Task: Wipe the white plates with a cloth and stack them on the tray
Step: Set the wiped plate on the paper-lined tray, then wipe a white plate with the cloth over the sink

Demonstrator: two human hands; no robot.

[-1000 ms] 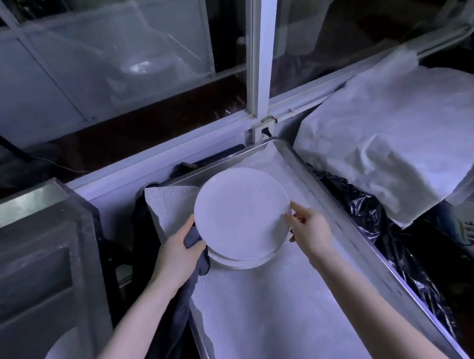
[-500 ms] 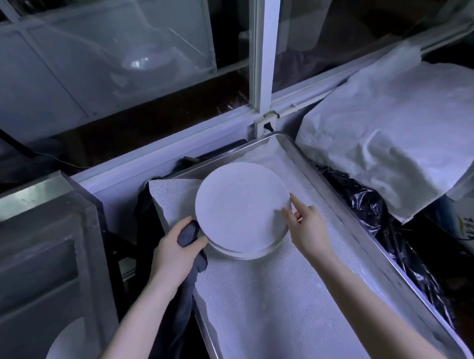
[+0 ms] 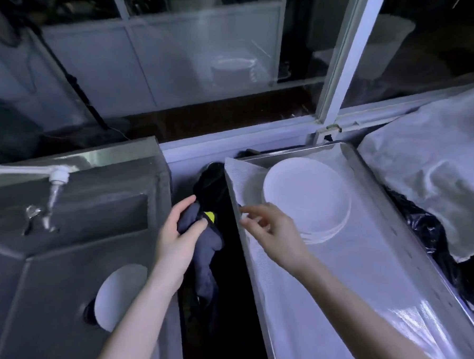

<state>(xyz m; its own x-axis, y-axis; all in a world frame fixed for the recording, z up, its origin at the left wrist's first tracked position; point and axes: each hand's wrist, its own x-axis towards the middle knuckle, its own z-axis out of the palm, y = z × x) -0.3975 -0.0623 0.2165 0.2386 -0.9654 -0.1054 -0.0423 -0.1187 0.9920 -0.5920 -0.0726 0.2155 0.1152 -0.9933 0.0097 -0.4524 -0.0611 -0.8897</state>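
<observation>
My left hand (image 3: 178, 237) grips the cloth (image 3: 205, 247); my right hand (image 3: 277, 237), loose and empty, hangs over the tray's (image 3: 297, 154) left edge.

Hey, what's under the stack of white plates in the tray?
A white textured liner covers the metal tray floor beneath the plate stack. The liner hides the tray bottom; lower plates show only their edges.

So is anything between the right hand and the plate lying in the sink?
Yes: the left hand, gripping the cloth, and its forearm sit between the right hand and the plate; the forearm crosses the plate's right edge.
</observation>
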